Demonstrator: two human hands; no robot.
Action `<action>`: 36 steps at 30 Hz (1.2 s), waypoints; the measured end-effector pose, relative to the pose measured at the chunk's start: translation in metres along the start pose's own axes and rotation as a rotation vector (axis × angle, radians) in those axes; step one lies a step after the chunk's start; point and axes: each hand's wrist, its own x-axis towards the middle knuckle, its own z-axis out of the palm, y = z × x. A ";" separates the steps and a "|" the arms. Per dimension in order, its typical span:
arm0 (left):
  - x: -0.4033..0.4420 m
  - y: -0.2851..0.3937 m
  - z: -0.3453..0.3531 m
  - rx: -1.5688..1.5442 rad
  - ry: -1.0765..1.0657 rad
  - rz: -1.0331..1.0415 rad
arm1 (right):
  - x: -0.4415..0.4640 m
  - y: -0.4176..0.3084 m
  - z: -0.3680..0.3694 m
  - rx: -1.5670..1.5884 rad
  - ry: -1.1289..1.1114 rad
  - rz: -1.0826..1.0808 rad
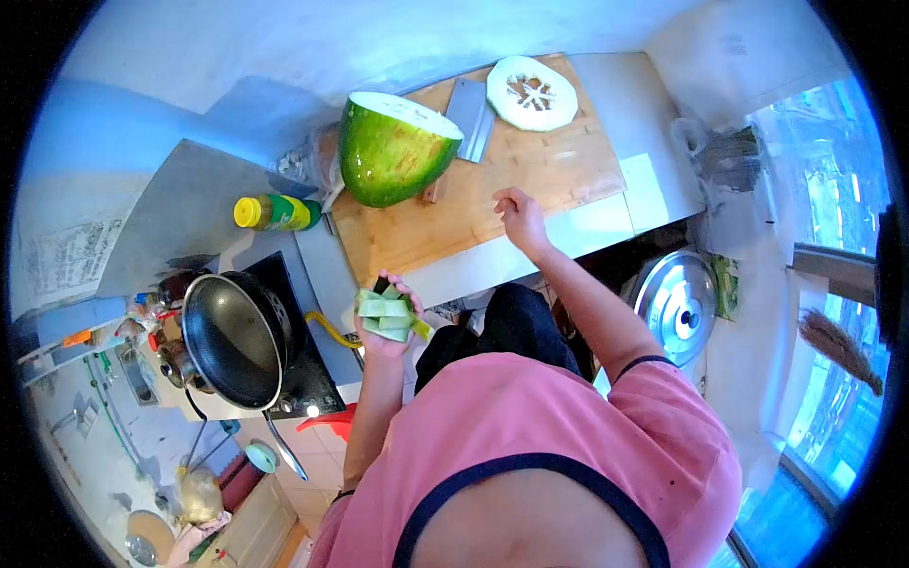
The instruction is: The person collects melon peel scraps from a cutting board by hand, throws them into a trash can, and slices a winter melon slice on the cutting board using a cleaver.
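My left hand (385, 336) is closed round several pale green chunks of cut melon (383, 315), some with darker green rind, held beside the front left corner of the wooden cutting board (559, 170). My right hand (521, 222) hovers over the board's front edge, its fingers loosely curled with nothing visible in them. On the board stands a large cut green melon (393, 156), its white flesh facing up. Next to it lies a broad cleaver (471, 118). A round melon slice (532, 95) with a seedy centre rests at the back.
A yellow-capped bottle (276, 213) stands left of the board. Further left, a black wok (232, 341) sits on the stove (308, 369), its handle pointing towards me. To the right is a large metal lid (677, 308). Windows line the right side.
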 end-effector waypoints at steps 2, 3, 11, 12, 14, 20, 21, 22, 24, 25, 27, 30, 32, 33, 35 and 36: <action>-0.002 -0.005 -0.001 0.001 -0.004 0.047 | 0.020 0.006 -0.001 -0.024 -0.011 0.009; -0.004 -0.007 -0.001 -0.009 -0.007 0.088 | 0.026 0.013 0.003 -0.097 -0.083 -0.033; -0.003 -0.041 0.055 -0.020 0.089 0.270 | 0.032 0.047 0.048 0.090 -0.539 0.033; -0.001 -0.046 0.070 -0.061 0.038 0.303 | 0.025 0.047 0.049 0.089 -0.577 -0.035; 0.004 -0.062 0.104 -0.130 -0.048 0.350 | 0.020 0.062 0.046 0.057 -0.672 0.041; -0.025 -0.082 0.187 -0.254 -0.376 0.345 | -0.011 0.044 -0.009 -0.159 -0.706 0.112; -0.043 -0.088 0.194 -0.199 -0.339 0.443 | -0.018 0.053 -0.019 -0.207 -0.662 0.077; -0.060 -0.094 0.202 -0.144 -0.294 0.538 | -0.018 0.074 -0.031 -0.372 -0.671 0.055; -0.101 -0.095 0.203 -0.091 -0.187 0.762 | -0.042 0.044 -0.036 -0.232 -0.682 0.365; -0.126 -0.080 0.198 -0.265 -0.239 0.401 | -0.049 0.056 -0.039 -0.249 -0.674 0.390; -0.185 -0.078 0.185 -0.407 -0.296 0.244 | -0.078 0.053 -0.032 -0.237 -0.721 0.363; -0.276 -0.082 0.165 -0.551 -0.281 0.210 | -0.132 0.044 0.000 -0.250 -0.747 0.385; -0.336 -0.088 0.146 -0.574 -0.284 0.296 | -0.182 0.034 0.029 -0.236 -0.833 0.343; -0.363 -0.093 0.129 -0.512 -0.317 0.328 | -0.210 0.031 0.045 -0.206 -0.891 0.323; -0.417 -0.103 0.094 -0.390 -0.377 0.398 | -0.264 0.026 0.078 -0.226 -0.951 0.292; -0.431 -0.116 0.082 -0.246 -0.384 0.758 | -0.288 0.021 0.093 -0.269 -0.991 0.302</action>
